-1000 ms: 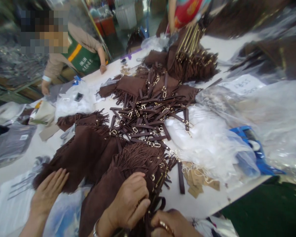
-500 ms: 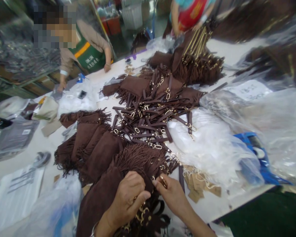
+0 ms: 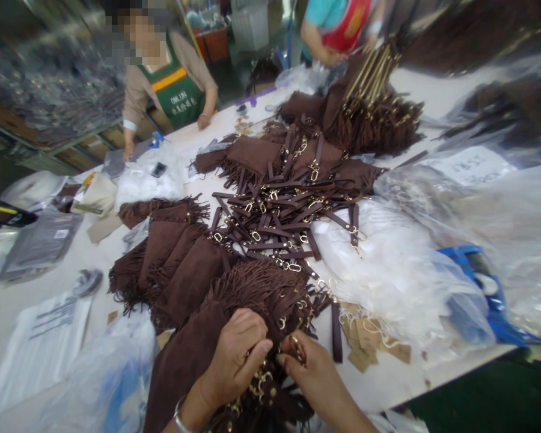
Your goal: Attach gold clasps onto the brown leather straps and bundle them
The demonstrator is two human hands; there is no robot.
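My left hand (image 3: 237, 361) is curled closed on the top edge of a brown suede fringed bag (image 3: 184, 361) at the near edge of the table, fingers pinched by its gold rings (image 3: 261, 385). My right hand (image 3: 309, 373) meets it fingertip to fingertip, pinched on a gold clasp at the same spot. More fringed brown bags (image 3: 175, 264) overlap in a row just beyond. A heap of brown straps with gold clasps (image 3: 275, 222) lies further out at the table's middle.
Clear plastic bags (image 3: 388, 270) pile up on the right, with paper tags (image 3: 369, 340) near my right hand. A printed bag (image 3: 40, 343) lies at left. A person in a green apron (image 3: 175, 90) leans on the far side; another person (image 3: 342, 30) handles bags at the back.
A third hand resting on the left bags a second ago is gone. My right hand rose from the bottom edge to meet my left hand at the gold hardware. The view shifted slightly.
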